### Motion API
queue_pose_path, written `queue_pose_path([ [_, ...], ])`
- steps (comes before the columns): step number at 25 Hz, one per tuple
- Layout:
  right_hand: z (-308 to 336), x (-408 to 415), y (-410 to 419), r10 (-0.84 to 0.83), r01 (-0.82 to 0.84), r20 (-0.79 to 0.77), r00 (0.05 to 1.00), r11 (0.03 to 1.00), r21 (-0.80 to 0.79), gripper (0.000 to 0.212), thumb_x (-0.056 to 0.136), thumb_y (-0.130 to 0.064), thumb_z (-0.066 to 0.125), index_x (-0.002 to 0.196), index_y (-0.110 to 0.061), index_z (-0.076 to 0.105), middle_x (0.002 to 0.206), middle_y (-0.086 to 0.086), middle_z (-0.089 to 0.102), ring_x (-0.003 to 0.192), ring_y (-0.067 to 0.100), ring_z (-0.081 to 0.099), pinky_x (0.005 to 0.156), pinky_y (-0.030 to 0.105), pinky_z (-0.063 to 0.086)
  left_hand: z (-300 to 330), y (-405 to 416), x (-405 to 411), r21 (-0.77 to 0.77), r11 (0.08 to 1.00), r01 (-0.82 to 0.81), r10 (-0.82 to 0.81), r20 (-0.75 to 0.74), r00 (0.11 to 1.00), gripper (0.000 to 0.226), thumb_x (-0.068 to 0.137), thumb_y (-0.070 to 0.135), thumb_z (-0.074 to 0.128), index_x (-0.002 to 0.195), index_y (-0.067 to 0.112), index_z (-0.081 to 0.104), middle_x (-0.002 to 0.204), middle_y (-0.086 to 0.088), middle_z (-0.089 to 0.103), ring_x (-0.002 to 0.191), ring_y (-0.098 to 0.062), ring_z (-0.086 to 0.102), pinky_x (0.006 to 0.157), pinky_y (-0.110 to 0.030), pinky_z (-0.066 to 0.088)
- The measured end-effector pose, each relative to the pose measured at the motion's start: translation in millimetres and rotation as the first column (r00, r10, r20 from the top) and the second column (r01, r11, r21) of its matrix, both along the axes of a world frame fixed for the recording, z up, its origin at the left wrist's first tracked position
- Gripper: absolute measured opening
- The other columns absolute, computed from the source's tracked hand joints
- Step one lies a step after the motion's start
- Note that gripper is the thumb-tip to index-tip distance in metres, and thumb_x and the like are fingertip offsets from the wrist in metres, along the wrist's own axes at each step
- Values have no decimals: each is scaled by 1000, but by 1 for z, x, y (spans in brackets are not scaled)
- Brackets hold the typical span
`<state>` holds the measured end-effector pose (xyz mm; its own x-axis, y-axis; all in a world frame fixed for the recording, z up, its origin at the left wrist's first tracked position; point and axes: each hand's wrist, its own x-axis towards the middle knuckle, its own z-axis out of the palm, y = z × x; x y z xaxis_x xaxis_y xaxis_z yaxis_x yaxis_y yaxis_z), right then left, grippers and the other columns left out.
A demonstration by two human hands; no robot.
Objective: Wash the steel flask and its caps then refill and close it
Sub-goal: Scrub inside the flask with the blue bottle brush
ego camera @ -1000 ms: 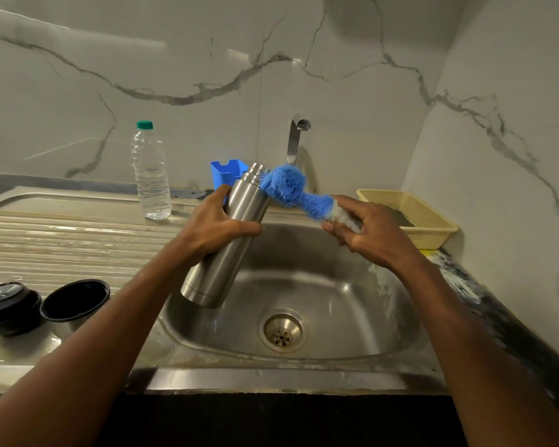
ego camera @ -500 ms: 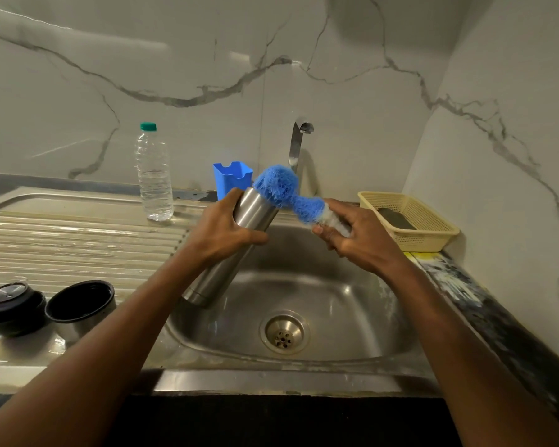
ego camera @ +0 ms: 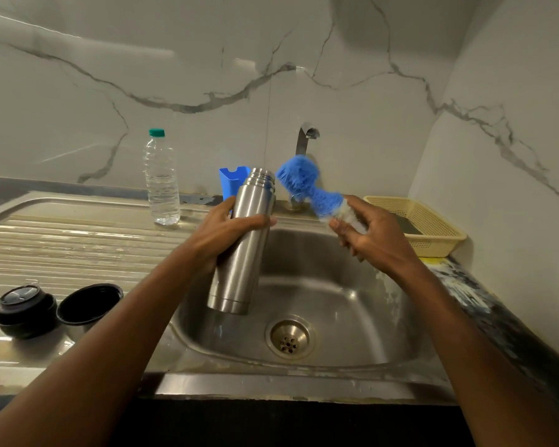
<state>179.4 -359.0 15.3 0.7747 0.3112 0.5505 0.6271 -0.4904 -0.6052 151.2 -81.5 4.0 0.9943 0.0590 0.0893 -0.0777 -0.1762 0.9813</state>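
Head view: a steel flask (ego camera: 244, 243) is held over the sink (ego camera: 352, 317), nearly upright with its open mouth tilted slightly to the right and away from the camera. It is gripped around its middle by the left hand (ego camera: 226, 235), with the fingers wrapped behind the body and the thumb laid across the front. A blue bottle brush (ego camera: 304, 185) is held by its pale handle in the right hand (ego camera: 371, 235), whose fingers are curled round that handle; the bristle head is seen just beside the flask's mouth, outside it, and is blurred. Behind the brush a tap (ego camera: 305, 137) is mounted at the marble wall. On the ribbed draining board (ego camera: 78, 240) to the left, two black caps are set side by side: a stopper cap (ego camera: 23, 309) and a cup cap (ego camera: 89, 304) with its hollow upward. A plastic water bottle (ego camera: 161, 179) with a green lid is placed further back, a blue holder (ego camera: 233, 180) is seen behind the flask, and a yellow basket (ego camera: 417, 224) is placed on the right counter.
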Motion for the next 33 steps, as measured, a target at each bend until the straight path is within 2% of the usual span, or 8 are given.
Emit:
queue_pose_path([
  [4,2,-6,8,100,-84,-90,991,983,163,17,102,-29,63,119,-24,62,71,11,67,52,22,57,46,33,48,6,0,-6,-345,933,99,-141,-98,985,63,83,49,77,134,22,51,109,-25,74,91,-40,75,73,-47,62],
  [8,-2,-12,27,155,-143,-110,982,984,110,43,100,-35,63,141,-45,52,72,7,68,52,16,59,48,32,53,6,3,-4,-377,919,115,-178,-138,974,73,84,65,66,136,15,51,113,-28,72,92,-41,73,77,-48,61],
  [11,2,-14,31,131,-129,-54,990,990,50,51,98,-34,65,141,-52,46,72,-2,67,51,6,59,48,24,51,10,3,-6,-444,889,114,-190,-129,973,68,94,60,58,133,4,54,109,-30,72,91,-46,71,80,-51,61],
  [16,2,-20,20,260,-272,-240,935,962,-15,56,95,-31,70,146,-40,50,71,-4,69,52,10,59,48,25,49,11,9,-5,-412,902,130,-183,-90,979,64,98,56,54,132,2,56,103,-29,72,81,-39,71,73,-46,61],
  [21,1,-13,24,72,-71,8,997,995,-65,52,92,-35,72,137,-48,51,79,-19,66,60,5,64,51,18,50,6,5,-6,-367,920,136,-191,-118,974,78,91,67,61,134,3,55,109,-29,71,93,-44,69,84,-50,57],
  [26,5,-22,24,227,-251,-178,957,960,-121,58,92,-26,74,145,-35,52,78,-23,69,57,1,62,51,14,46,9,6,-5,-334,938,93,-131,-93,987,65,96,63,56,128,6,61,105,-24,74,86,-37,71,86,-49,60],
  [31,1,-12,22,-1,8,57,998,992,-130,61,89,-43,75,146,-42,52,91,-15,69,63,13,69,54,29,58,7,2,-8,-338,935,107,-164,-144,976,72,93,65,60,131,5,58,111,-27,72,89,-39,71,80,-47,60],
  [33,4,-14,20,64,-65,-7,998,989,-134,59,91,-37,75,145,-39,52,86,-17,66,62,4,67,52,18,51,8,0,-8,-344,934,101,-154,-132,979,67,95,63,57,130,6,58,108,-26,73,86,-36,72,78,-45,61],
])
